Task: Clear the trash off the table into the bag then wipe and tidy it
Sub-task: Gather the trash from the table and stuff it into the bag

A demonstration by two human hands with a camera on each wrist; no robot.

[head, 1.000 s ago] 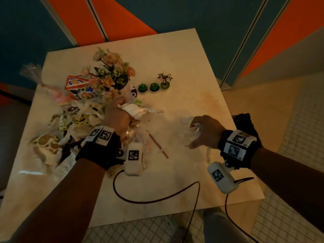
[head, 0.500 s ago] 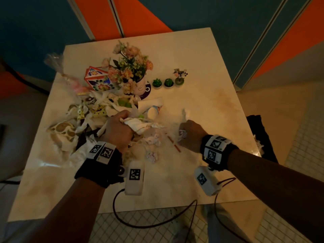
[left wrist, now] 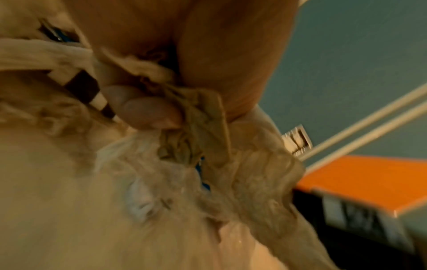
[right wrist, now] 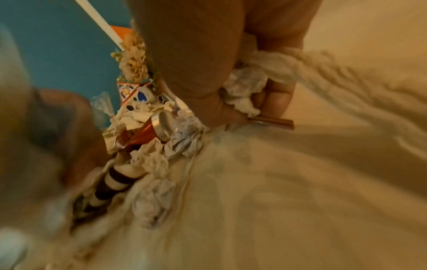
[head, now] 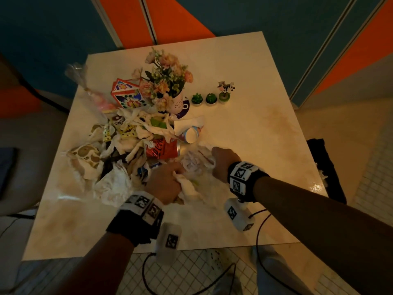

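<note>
A heap of trash point(head: 127, 145) covers the left half of the pale table point(head: 244, 116): crumpled tissues, wrappers, a red can point(head: 162, 149) and a paper cup point(head: 190, 135). My left hand point(head: 164, 182) is at the heap's near edge, its fingers point(left wrist: 148, 113) curled round a wad of crumpled tissue point(left wrist: 191, 127). Just right of it, my right hand point(head: 222, 160) grips another white tissue wad point(right wrist: 245, 91) together with a thin brown stick point(right wrist: 272, 121). The can point(right wrist: 150, 129) lies just beyond the right hand. A black bag point(head: 325, 167) hangs off the table's right edge.
A pot of pink flowers point(head: 168, 81) and a colourful patterned box point(head: 127, 94) stand behind the heap. Two small green cactus ornaments point(head: 204, 99) and a little figurine point(head: 225, 90) sit to their right. Cables hang below the table's near edge point(head: 212, 245).
My right hand has moved left to the heap and now holds the brown stick that lay on the table. My left hand has drawn back toward me with its tissue.
</note>
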